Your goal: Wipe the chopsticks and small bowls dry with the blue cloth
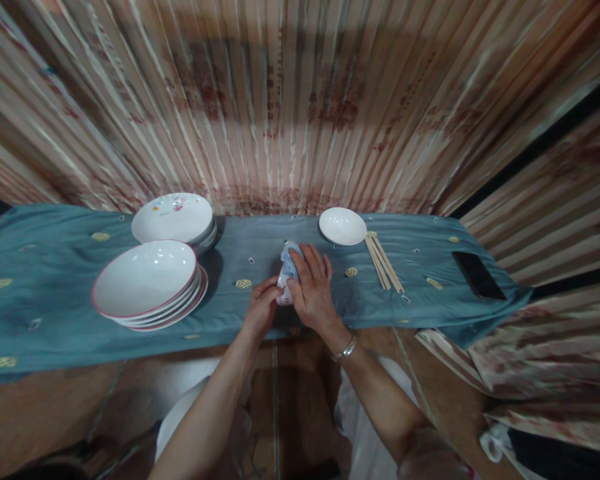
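One small patterned bowl (283, 293) is held over the bench (430, 247), toward the person's edge; I see the left hand (263, 303) pinching its left side; the right hand (312, 287), curled over a blue cloth (289, 265), covers its right; its tilt escapes me.

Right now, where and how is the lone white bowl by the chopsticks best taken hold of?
Probably by pinching the left rim of the white bowl inside and out, coming from the near left: it sits mouth up with a wide rim, and the chopsticks lie close to its right side.
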Tool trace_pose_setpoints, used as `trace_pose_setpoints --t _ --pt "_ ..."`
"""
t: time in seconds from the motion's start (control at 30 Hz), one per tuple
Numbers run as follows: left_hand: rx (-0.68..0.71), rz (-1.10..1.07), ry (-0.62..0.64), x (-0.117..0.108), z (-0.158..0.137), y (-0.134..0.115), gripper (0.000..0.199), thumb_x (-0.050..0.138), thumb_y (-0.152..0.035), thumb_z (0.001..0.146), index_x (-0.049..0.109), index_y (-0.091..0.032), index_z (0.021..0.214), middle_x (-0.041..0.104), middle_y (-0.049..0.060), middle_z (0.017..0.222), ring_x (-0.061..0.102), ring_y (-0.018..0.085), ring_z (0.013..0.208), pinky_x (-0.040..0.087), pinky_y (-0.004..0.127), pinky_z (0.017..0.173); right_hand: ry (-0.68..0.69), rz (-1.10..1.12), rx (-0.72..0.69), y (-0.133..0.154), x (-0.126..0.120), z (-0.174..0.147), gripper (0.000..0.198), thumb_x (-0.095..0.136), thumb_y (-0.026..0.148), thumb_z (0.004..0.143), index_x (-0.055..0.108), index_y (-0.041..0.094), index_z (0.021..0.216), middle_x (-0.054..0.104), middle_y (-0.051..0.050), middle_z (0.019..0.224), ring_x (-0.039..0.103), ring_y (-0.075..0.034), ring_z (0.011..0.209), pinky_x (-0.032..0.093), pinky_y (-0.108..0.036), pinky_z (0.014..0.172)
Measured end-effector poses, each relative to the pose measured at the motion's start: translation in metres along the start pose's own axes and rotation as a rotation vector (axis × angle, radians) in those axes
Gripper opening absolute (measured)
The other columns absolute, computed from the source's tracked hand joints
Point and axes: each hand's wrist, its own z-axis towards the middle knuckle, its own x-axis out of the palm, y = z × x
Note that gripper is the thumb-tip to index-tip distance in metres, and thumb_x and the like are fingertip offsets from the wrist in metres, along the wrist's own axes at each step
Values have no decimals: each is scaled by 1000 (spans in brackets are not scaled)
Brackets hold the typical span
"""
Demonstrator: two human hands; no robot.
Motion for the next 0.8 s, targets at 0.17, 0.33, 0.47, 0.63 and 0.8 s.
trace_pose_setpoints --t 0.17,0.33,0.47,0.63,0.8 --pt "18 28 46 -4 2 1 10 66 -11 54 72 -17 61 66 1 57 60 17 62 45 27 63 -4 41 39 -2 1 2 51 27 30 103 39 18 151 43 -13 157 29 -23 151 17 -48 122" --pt "28 54 65 -7 6 4 11 67 -19 51 69 -17 61 65 0 57 65 21 71 47 29 65 -7 127 107 -6 1 4 50 24 32 104 42 19 149 44 -12 157 30 -22 150 18 -48 122" --pt "26 65 62 -10 7 4 12 66 -20 50 67 -16 61 63 1 56 64 20 71 45 27 63 -15 199 178 -11 2 5 51 22 33 104 42 23 149 45 -10 156 33 -20 149 19 -47 122" --pt "19 78 57 -10 6 4 10 64 -20 49 66 -16 59 62 0 56 60 17 65 42 26 60 -29 282 230 -15 2 7 52 21 38 104 45 24 148 47 -10 154 35 -20 148 22 -47 121" --pt "21 76 37 -9 7 4 12 62 -20 48 67 -17 58 61 -1 54 56 17 60 39 26 57 -54 383 273 -19 3 9 52 23 43 104 50 23 144 52 -11 151 40 -21 145 26 -47 120"
